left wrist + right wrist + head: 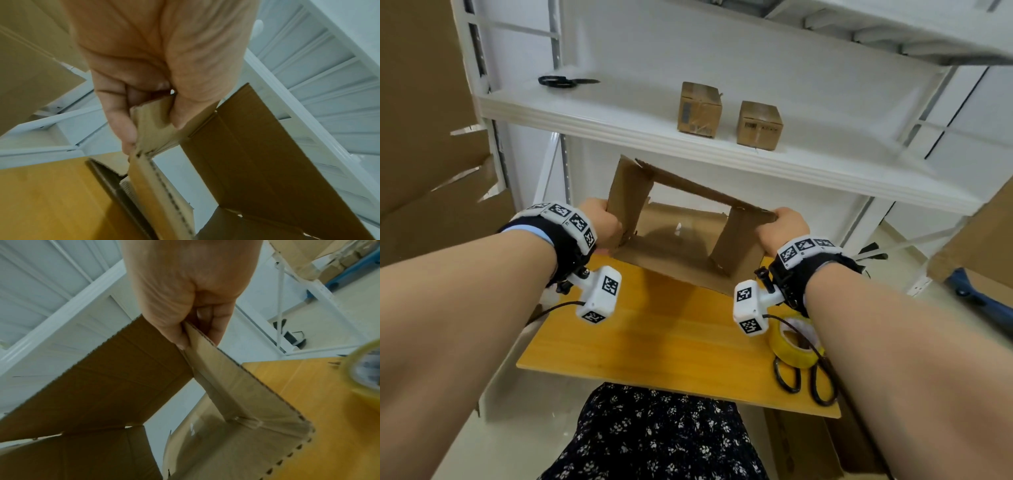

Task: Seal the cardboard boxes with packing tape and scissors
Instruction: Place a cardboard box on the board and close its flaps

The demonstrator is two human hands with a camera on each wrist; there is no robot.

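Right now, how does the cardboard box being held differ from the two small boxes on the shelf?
The held box is larger, open and skewed, not yet squared; the small boxes are closed cubes. It is gripped by the left hand and right hand; they stand untouched on the shelf. All are brown cardboard.

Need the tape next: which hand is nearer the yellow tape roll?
Right. The right hand grips the cardboard box directly beyond the tape roll on the table's right side; the left hand grips the box's opposite end, across the table.
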